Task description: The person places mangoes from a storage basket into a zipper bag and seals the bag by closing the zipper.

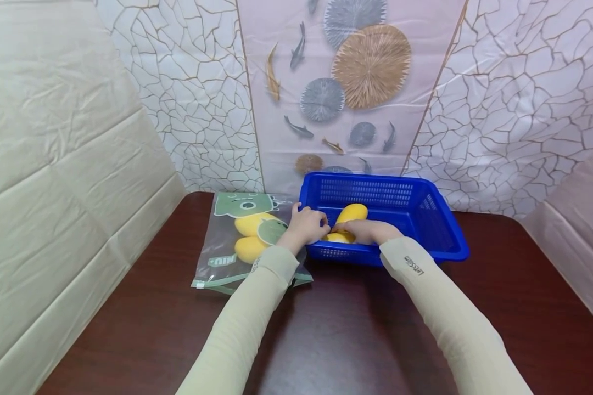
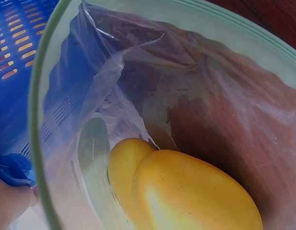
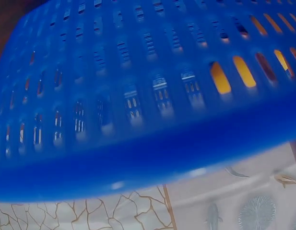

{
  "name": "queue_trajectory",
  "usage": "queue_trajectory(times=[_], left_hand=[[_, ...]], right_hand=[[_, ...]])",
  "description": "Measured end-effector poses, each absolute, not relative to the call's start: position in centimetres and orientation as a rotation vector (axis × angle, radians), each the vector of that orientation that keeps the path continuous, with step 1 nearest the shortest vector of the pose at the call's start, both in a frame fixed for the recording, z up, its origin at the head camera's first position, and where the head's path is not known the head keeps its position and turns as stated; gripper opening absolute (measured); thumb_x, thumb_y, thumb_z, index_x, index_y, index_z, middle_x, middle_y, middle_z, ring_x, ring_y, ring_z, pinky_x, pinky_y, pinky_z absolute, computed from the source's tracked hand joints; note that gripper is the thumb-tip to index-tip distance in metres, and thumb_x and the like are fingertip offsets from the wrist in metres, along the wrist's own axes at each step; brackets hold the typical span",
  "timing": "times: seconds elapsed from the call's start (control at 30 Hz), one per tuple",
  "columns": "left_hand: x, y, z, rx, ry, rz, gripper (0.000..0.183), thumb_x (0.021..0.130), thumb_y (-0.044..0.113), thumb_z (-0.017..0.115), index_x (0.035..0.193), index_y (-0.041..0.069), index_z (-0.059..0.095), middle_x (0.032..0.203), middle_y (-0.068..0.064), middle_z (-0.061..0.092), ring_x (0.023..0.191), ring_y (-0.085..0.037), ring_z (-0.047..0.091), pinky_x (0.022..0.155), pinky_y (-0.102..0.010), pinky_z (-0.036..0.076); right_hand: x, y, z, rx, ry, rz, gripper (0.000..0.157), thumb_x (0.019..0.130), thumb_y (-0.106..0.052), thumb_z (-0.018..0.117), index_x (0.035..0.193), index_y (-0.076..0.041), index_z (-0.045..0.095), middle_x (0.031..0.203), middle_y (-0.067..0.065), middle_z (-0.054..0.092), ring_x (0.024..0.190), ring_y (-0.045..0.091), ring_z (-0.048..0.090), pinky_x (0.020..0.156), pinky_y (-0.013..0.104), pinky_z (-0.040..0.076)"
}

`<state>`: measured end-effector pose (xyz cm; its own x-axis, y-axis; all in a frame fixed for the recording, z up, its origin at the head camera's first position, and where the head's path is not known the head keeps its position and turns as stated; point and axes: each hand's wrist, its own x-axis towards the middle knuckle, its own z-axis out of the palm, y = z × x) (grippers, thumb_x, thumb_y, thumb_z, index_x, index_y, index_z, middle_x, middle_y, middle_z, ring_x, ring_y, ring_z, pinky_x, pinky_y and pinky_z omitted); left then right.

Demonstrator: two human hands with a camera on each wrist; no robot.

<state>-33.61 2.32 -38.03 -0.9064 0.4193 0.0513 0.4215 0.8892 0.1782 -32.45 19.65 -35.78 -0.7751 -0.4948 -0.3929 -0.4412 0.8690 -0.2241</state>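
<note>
My left hand (image 1: pixel 306 225) grips the left rim of a blue plastic basket (image 1: pixel 437 219); in the left wrist view a finger (image 2: pixel 12 200) meets the blue rim. My right hand (image 1: pixel 368 230) reaches inside and holds a yellow mango (image 1: pixel 339 237), which it partly covers. Another mango (image 1: pixel 353 213) lies just behind it. Left of the basket is a clear zip bag (image 1: pixel 210 230) with green cartoon prints. Two mangoes (image 2: pixel 195 191) lie inside the bag, whose mouth gapes in the left wrist view. Basket slots (image 3: pixel 159 93) fill the right wrist view, hiding the right hand there.
A dark brown wooden table (image 1: pixel 326 329) carries everything. Behind it hangs a patterned cloth (image 1: pixel 321 99) with fish and round leaf prints. Pale padded panels (image 1: pixel 54 164) rise at the left side. The bag's green zip edge (image 1: pixel 222 286) faces the front.
</note>
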Motion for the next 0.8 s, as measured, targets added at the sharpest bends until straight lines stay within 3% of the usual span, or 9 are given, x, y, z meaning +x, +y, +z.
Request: queue_trajectory(times=[0.57,0.8], left_hand=[[-33.6,2.2,-37.8,-0.678,-3.057,-0.284,0.022,0.094,0.036,0.050,0.099,0.025,0.069,0.105,0.008,0.069,0.109,-0.019,0.054,0.114,-0.051,0.014],[-33.2,2.2,-37.4,-0.691,-3.062,-0.320,0.022,0.095,0.033,0.050,0.099,0.024,0.069,0.106,0.007,0.069,0.110,-0.020,0.054,0.113,-0.049,0.015]], right_hand=[[-32.6,20.6,-35.6,-0.822,2.658,-0.143,0.051,0.090,-0.018,0.063,0.136,-0.006,0.047,0.133,0.015,0.055,0.122,0.033,0.050,0.107,0.050,0.034],[-32.5,20.9,-35.5,-0.821,2.692,-0.155,0.050,0.087,-0.018,0.065,0.133,-0.007,0.050,0.127,0.017,0.057,0.111,0.031,0.055,0.104,0.052,0.037]])
